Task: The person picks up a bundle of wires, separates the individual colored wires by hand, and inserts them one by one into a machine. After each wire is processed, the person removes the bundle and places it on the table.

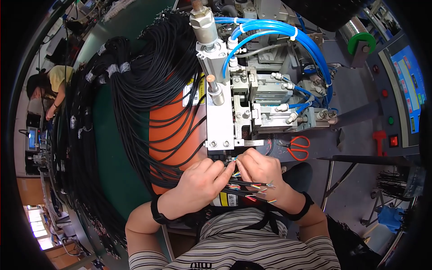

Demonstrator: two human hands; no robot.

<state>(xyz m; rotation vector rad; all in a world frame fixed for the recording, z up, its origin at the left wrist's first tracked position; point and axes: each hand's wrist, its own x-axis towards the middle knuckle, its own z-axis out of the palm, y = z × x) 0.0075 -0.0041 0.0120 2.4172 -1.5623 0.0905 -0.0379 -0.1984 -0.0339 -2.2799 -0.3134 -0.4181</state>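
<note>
My left hand (pixel 201 183) and my right hand (pixel 262 170) meet just in front of the machine's near edge, fingertips almost touching. Between them is a black cable's end with thin coloured wires (pixel 233 159). The left thumb and forefinger pinch the cable near that end, while the right thumb and forefinger close on the wires. Fingers partly cover the tip. Below the hands, several more black cables (pixel 243 183) stick out to the right, their stripped ends fanning into red, yellow, white and other wires.
A metal press (pixel 220 121) with blue air tubes (pixel 310 38) stands ahead. Red-handled scissors (pixel 299 148) lie right of it. A large bundle of black cables (pixel 155 63) spreads leftward over an orange surface (pixel 173 130). A control panel (pixel 407 85) is far right; another person (pixel 60 85) works far left.
</note>
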